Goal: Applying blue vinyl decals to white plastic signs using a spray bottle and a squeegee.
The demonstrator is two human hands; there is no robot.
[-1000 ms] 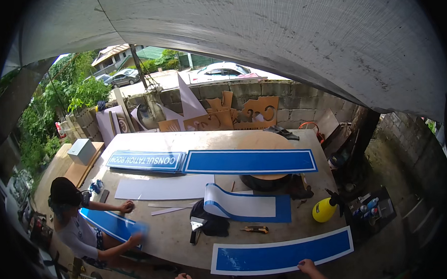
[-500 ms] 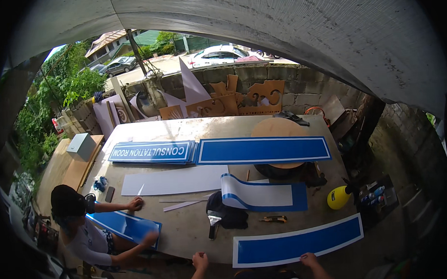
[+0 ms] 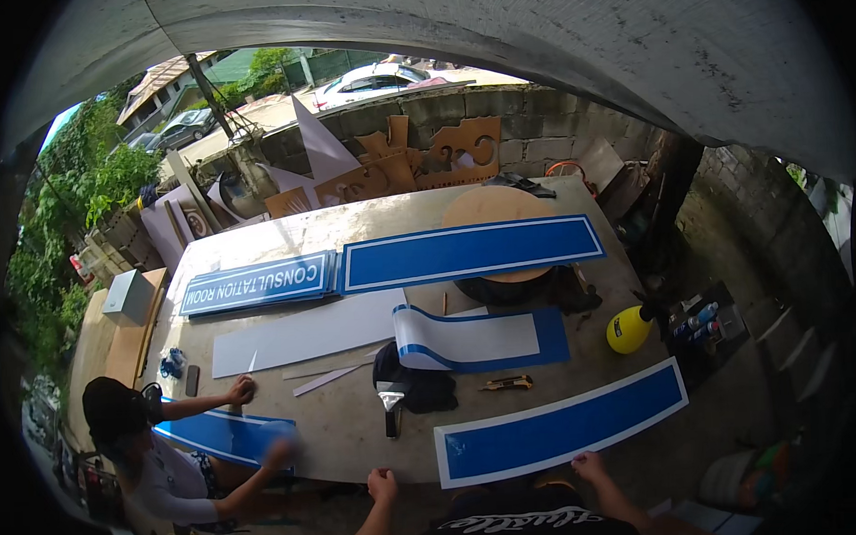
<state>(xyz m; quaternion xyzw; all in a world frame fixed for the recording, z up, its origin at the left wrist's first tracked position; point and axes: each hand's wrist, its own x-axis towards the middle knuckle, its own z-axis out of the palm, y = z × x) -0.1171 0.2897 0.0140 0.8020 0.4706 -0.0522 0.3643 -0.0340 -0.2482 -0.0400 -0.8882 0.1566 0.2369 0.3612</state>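
Note:
A long blue sign panel with a white border lies along the table's near edge, right in front of me. At its near edge my right hand has its fingers closed on the border. My left hand is closed at the table edge, left of the panel and apart from it; whatever its fingers hold, if anything, is too small to make out. Beyond the panel lie a utility knife, a scraper on a dark cloth, and a partly curled blue-and-white sheet.
At the left a co-worker leans over another blue sign, one hand blurred. Stacked lettered signs and a bordered blue panel lie farther back. A yellow spray bottle stands right; a white strip lies mid-table.
The view has tilted, so the table appears higher and turned a little. Both my hands keep about the same places by the panel. The co-worker's blurred hand stays over their sign.

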